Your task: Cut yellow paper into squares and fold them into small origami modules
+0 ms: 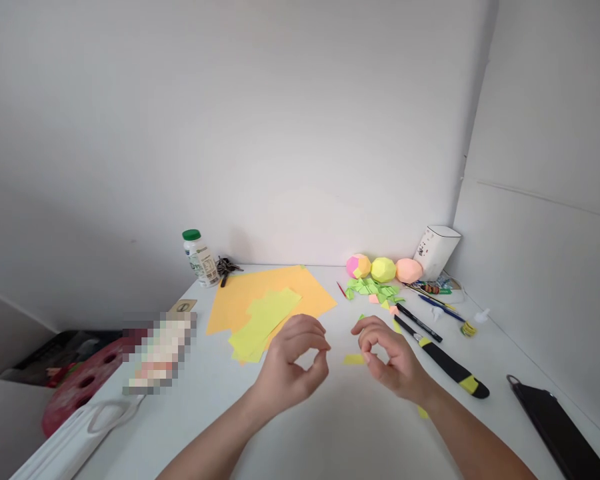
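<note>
My left hand [297, 363] is raised over the white table with thumb and index fingertip pinched together. Whatever may be between them is too small to make out. Facing it, my right hand [393, 353] also has its thumb and index finger curled into a pinch, and no held thing can be named there. A short yellow paper strip [353, 359] appears beside the right thumb tip; I cannot tell whether it is touched. Behind my left hand, yellow-green paper sheets [263, 323] lie on a larger orange sheet [220, 317].
Folded green paper pieces [373, 288] lie before three faceted paper balls [383, 269]. Rightward are a black pen [420, 323], a black-and-yellow knife [453, 367], a white box [436, 252] and a black flat object [555, 427]. A green-capped bottle [200, 260] stands back left, near keys [226, 268].
</note>
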`<state>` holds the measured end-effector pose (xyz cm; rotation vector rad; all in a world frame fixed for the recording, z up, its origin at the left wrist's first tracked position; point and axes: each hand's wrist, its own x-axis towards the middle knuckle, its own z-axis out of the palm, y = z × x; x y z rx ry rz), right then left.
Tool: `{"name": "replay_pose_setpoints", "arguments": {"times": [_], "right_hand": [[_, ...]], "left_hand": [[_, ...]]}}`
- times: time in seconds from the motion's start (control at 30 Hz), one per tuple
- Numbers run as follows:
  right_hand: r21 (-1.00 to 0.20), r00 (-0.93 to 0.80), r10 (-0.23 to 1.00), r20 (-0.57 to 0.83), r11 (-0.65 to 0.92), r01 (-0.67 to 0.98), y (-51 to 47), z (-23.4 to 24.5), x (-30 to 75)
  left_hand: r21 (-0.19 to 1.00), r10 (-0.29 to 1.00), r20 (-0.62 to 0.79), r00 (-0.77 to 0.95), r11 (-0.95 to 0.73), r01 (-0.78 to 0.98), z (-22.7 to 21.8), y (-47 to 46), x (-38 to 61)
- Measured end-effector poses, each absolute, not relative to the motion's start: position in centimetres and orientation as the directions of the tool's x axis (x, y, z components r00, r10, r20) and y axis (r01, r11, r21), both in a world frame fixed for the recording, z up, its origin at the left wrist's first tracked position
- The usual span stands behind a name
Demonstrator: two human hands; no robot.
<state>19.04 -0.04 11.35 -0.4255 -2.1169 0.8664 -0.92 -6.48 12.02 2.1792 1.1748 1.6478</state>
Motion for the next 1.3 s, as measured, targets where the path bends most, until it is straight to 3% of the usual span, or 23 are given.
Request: {"name": "replay_pose_setpoints", "arguments": {"times": [0.2,0.53,0.8,1.0,1.23,1.3], "right_hand": [[-0.698,-0.633,0.555,0.539,0.715,0.033,-0.3,10.9,18.8],[-0.600,-0.604,0.489,0.630,0.800,0.023,-0.6,10.1,18.2],[-0.631,-0.559,0.554,0.617,0.773,0.068,1.6,11.4,19.9],[-0.779,-0.696,0.589,0.410,0.623,0.068,1.0,10.3,19.3],[-0.911,-0.661,0.717,0.221,0.394,0.124,1.3,10.0,19.6],[-0.943,-0.635,0.755,0.164,0.308,0.123,1.4,9.7,19.6]], "left_hand": [[0.615,0.752,0.632,0.188,-0.634,0.470,11.1,-6.3,0.0],[0.614,0.721,0.678,0.147,-0.665,0.425,10.0,-6.2,1.3],[0.802,0.859,0.510,0.034,-0.490,0.341,10.6,-6.0,0.0],[0.855,0.906,0.418,0.061,-0.415,0.312,9.8,-5.6,0.6],[0.855,0.908,0.418,-0.031,-0.381,0.352,10.3,-5.6,-0.7],[0.867,0.922,0.387,0.022,-0.372,0.331,10.4,-5.6,-0.9]]}}
